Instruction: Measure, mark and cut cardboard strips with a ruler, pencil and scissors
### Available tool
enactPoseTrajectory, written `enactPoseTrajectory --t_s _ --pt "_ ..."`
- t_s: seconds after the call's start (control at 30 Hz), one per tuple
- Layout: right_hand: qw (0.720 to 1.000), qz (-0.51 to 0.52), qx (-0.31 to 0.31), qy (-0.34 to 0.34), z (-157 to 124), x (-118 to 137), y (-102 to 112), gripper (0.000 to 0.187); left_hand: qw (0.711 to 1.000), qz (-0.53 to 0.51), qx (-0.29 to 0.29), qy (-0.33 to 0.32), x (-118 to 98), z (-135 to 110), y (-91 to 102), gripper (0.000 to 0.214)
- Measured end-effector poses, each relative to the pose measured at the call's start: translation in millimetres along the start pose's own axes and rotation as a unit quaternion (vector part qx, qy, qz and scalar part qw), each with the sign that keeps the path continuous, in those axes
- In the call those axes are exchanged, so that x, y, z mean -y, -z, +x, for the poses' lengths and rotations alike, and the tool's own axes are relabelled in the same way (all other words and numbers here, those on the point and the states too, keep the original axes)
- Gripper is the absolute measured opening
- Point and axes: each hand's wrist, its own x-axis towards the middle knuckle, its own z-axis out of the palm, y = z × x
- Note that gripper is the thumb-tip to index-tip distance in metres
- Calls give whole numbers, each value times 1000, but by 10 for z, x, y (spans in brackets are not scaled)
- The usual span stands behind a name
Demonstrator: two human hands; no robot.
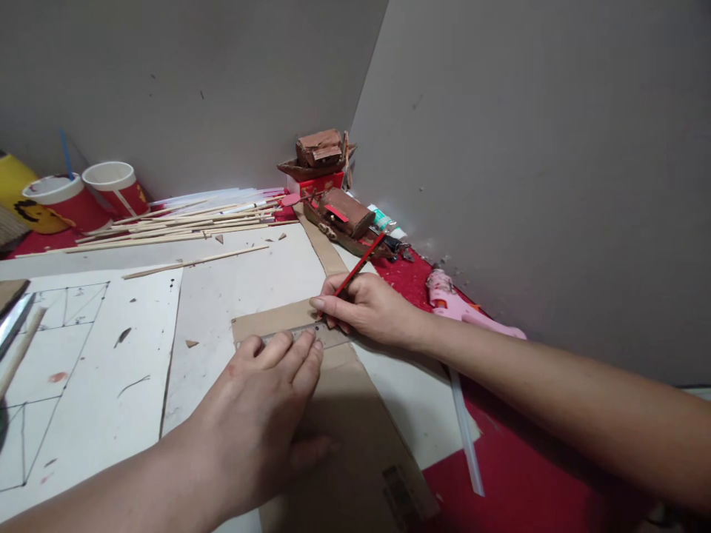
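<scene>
My left hand [272, 385] lies over a transparent ruler [336, 338], its fingers stretched out and pressing the ruler down on a piece of brown cardboard [355, 414]. The thumb rests lower, in shadow on the cardboard. Just beyond those fingertips, my right hand [366, 307] is closed around a red pencil [361, 263], which leans up and to the right. Its lower tip is at the ruler's far edge, mostly hidden by the fingers. A strip of the cardboard shows past the ruler. Whether a line is drawn there I cannot tell.
Two brown model boats [347, 215] stand in the corner. Several thin wooden sticks [183, 226] lie at the back near paper cups [116, 185]. A pink glue gun [478, 318] sits along the right wall. At left are a drawn-on white board [138, 348] and a blade [15, 318].
</scene>
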Motion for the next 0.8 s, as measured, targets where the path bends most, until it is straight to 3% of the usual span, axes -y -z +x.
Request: enactPoseTrajectory --t_s 0.33,0.7,0.8 --pt "998 -28 -31 57 -72 -51 -45 29 1000 -9 -7 0 7 21 0 75" --pt "999 21 -24 1 -53 -70 -53 31 1000 -7 -20 -5 16 11 -40 76" --pt "999 15 -36 17 -62 -78 -60 30 1000 -3 -24 -6 14 12 -39 76"
